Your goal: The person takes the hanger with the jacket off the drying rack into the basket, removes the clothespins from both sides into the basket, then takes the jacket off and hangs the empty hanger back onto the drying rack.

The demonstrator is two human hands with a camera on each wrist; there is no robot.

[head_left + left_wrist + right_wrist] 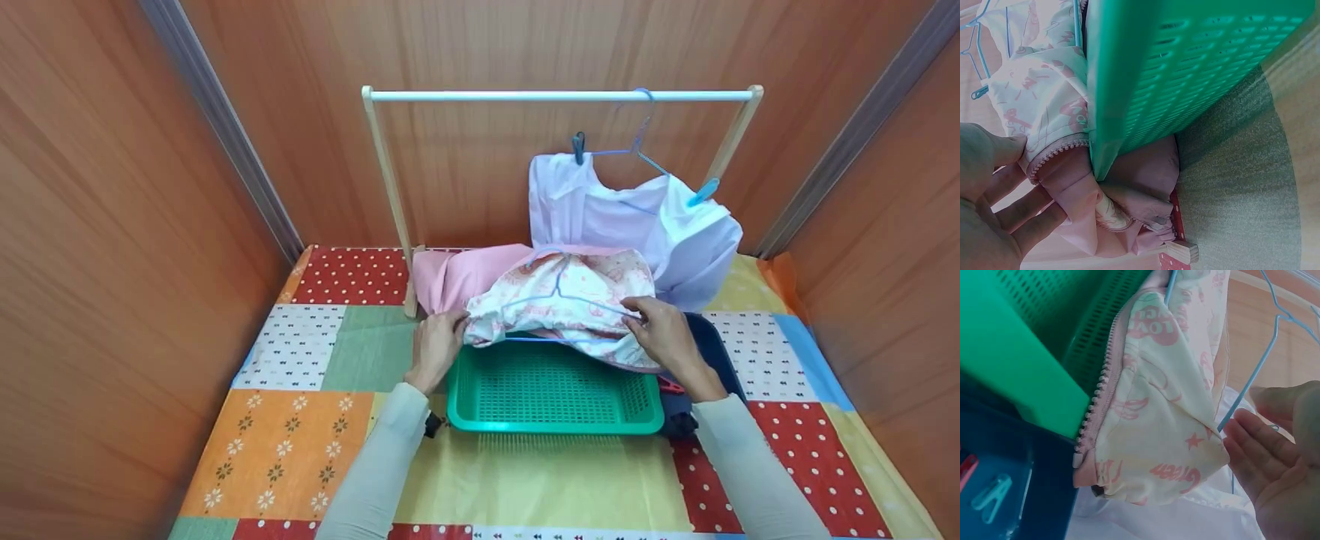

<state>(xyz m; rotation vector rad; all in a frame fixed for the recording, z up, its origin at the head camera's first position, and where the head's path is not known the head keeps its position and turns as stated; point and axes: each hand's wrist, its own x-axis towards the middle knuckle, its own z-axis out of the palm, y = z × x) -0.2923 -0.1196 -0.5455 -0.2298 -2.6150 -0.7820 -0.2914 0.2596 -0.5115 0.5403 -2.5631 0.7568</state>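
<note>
A zip-up jacket (pixel 592 281), white with pink print and a pink lining, lies folded over the far side of a green basket (pixel 555 429). On it rests a thin blue clothes hanger (pixel 558 291), hook pointing away from me. My left hand (pixel 437 345) pinches the jacket's zipped edge, thumb on the printed side and fingers behind the pink lining (pixel 1067 185). At the other end my right hand (pixel 666 341) has the hanger's corner between thumb and fingers, fingertips at the jacket's edge. The toothed zipper (pixel 1105 377) runs along the basket side.
Behind stands a rack with a white rail (pixel 487 96). A white shirt (pixel 622 217) hangs there on a hanger, held by a dark clothespin (pixel 578 148) and a blue clothespin (pixel 703 192). A navy tray (pixel 1033 495) with clothespins sits right of the basket. Wood panels enclose three sides.
</note>
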